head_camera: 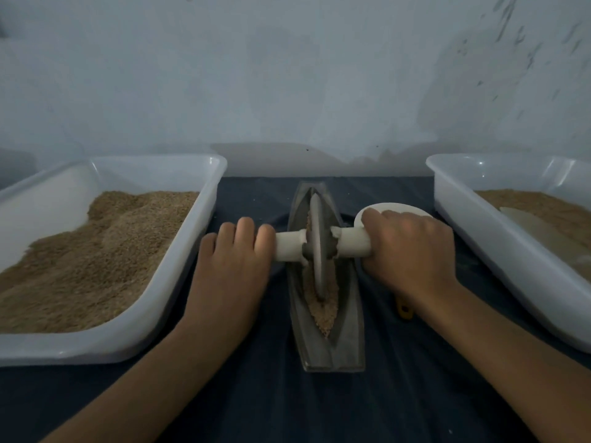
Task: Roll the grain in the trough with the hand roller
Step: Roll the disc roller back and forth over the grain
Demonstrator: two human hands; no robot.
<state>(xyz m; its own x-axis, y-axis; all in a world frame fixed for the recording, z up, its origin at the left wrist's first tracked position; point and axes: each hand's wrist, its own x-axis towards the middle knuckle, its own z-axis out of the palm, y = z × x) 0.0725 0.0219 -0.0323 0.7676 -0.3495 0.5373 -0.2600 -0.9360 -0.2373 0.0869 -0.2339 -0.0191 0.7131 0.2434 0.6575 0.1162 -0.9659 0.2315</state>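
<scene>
Trough (pixel 343 330) lies at the middle of the surface (pixel 271 404), long axis running from the near edge to the far edge. Grain (pixel 323 311) fills its groove, thickest toward the near end. Roller (pixel 317 247) stands upright on edge in the groove, disc in the grain, about mid-length of the trough.

Your left hand (pixel 232 266) rests on the roller's left handle, fingers laid over it and only lightly bent; whether they wrap beneath, you cannot tell. Your right hand (pixel 409 247) grips the right handle, fingers curled round it.

Left tray (pixel 179 302) sits along the left edge, heaped with grain. Right tray (pixel 463 219) sits along the right edge, also holding grain. A white dish (pixel 396 207) shows just beyond your right hand. A small yellow object (pixel 404 310) lies beneath your right wrist, mostly hidden.
</scene>
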